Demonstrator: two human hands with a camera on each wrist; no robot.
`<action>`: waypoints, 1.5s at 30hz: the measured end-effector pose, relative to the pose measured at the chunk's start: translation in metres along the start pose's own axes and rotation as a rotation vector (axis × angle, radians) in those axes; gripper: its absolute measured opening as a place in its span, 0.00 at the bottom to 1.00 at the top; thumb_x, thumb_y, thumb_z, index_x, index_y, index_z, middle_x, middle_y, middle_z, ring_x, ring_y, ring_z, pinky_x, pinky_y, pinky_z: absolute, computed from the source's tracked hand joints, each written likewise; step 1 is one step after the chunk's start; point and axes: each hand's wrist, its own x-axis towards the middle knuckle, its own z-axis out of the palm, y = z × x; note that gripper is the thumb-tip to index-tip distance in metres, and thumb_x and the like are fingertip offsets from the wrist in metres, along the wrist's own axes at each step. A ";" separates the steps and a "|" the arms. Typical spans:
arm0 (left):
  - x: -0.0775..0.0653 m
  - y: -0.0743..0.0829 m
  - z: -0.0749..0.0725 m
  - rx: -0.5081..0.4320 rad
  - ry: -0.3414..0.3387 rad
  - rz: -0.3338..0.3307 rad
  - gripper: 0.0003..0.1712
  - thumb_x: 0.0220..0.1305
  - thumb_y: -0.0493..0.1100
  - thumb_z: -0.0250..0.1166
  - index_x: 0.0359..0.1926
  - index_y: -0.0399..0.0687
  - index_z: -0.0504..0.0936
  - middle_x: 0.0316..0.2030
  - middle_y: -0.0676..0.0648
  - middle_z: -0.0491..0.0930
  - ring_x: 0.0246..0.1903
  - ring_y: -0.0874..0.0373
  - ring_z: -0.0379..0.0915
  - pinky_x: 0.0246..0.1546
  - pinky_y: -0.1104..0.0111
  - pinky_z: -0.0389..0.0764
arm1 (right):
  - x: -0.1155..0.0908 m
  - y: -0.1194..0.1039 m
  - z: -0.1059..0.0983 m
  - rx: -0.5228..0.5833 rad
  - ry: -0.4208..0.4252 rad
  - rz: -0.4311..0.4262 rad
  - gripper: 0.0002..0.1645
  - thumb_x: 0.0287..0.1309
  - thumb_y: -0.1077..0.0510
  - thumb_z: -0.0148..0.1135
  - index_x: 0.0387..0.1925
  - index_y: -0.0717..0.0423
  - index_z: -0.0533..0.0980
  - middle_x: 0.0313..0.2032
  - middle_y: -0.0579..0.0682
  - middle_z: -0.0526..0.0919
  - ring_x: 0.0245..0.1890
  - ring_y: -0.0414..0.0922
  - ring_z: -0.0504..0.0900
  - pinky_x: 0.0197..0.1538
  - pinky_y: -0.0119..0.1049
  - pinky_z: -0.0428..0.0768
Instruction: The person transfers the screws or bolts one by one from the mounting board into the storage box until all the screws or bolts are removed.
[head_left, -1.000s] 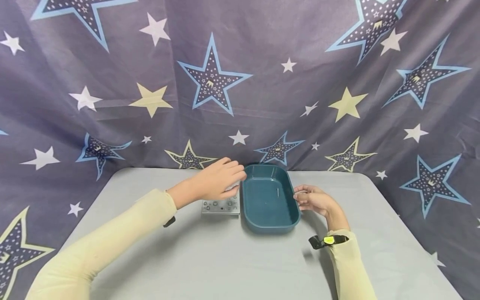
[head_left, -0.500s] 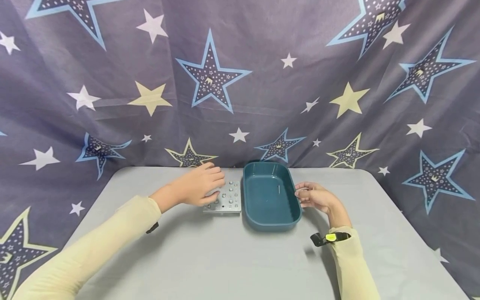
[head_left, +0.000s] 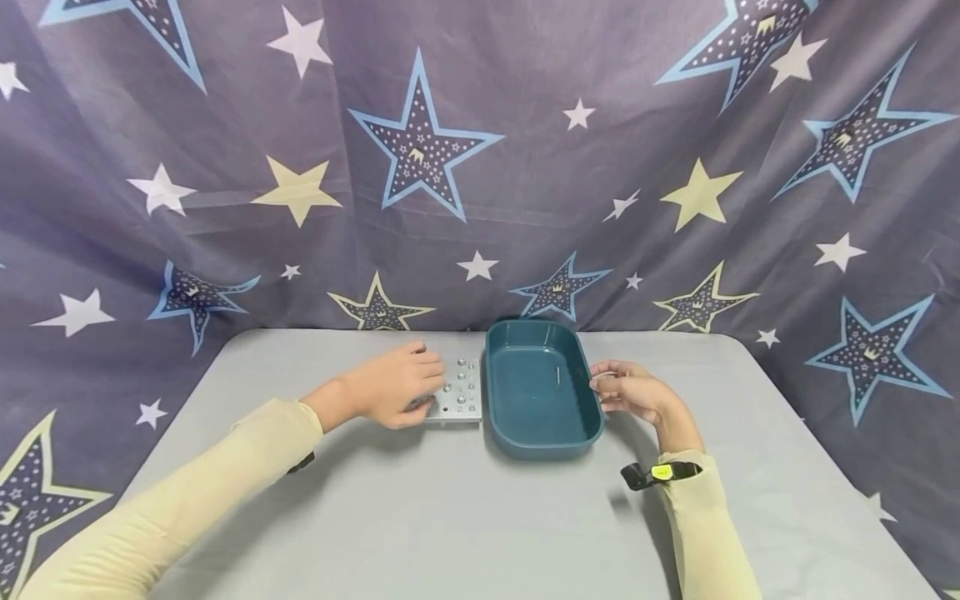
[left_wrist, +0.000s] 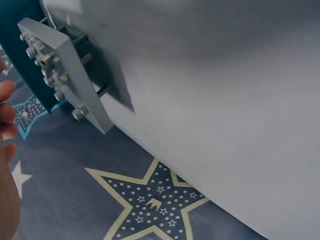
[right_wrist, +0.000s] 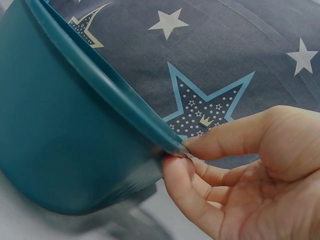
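A silvery metal plate (head_left: pixel 459 392) with several screws (left_wrist: pixel 80 112) through it lies left of a deep teal tray (head_left: pixel 517 446). Screw shanks stick out beneath the plate in the left wrist view. My left hand (head_left: pixel 393 387) hovers over the plate's left part, fingers loosely bent and thumb apart from them; it hides that part. At the edge of the left wrist view, its fingers (left_wrist: pixel 7 114) stay a little off the screw heads. My right hand (right_wrist: pixel 240 170) pinches the tray's right rim between thumb and fingers. Inside the tray lies a thin pale piece (head_left: pixel 558 375).
Plate and tray stand near the back of a light grey table (head_left: pixel 480 525). Behind it hangs a dark curtain (head_left: pixel 525 208) printed with stars. A black strap with a yellow-green tag (head_left: pixel 662 472) circles the right wrist.
My left hand has moved left from the tray's left rim to over the metal plate, then slightly lower. The right hand keeps its hold on the tray rim.
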 end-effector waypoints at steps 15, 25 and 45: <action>-0.012 0.005 0.007 0.030 -0.179 -0.073 0.12 0.54 0.52 0.63 0.36 0.52 0.78 0.35 0.52 0.80 0.40 0.55 0.75 0.44 0.60 0.74 | 0.002 0.001 -0.001 -0.006 0.010 0.001 0.21 0.68 0.66 0.52 0.59 0.71 0.63 0.31 0.42 0.75 0.31 0.35 0.76 0.40 0.31 0.82; -0.014 0.008 0.011 -0.001 -0.193 -0.111 0.10 0.54 0.51 0.64 0.34 0.53 0.77 0.31 0.54 0.76 0.35 0.57 0.71 0.41 0.62 0.73 | 0.002 0.001 0.000 0.006 0.002 -0.001 0.21 0.68 0.67 0.51 0.58 0.71 0.63 0.31 0.42 0.76 0.31 0.35 0.77 0.40 0.31 0.82; 0.004 0.009 -0.002 -0.317 -0.297 -0.463 0.09 0.36 0.39 0.70 0.18 0.57 0.78 0.18 0.62 0.76 0.21 0.65 0.68 0.35 0.63 0.77 | 0.003 0.001 -0.001 -0.004 0.001 -0.009 0.23 0.67 0.66 0.52 0.59 0.73 0.62 0.32 0.42 0.76 0.32 0.35 0.77 0.41 0.32 0.83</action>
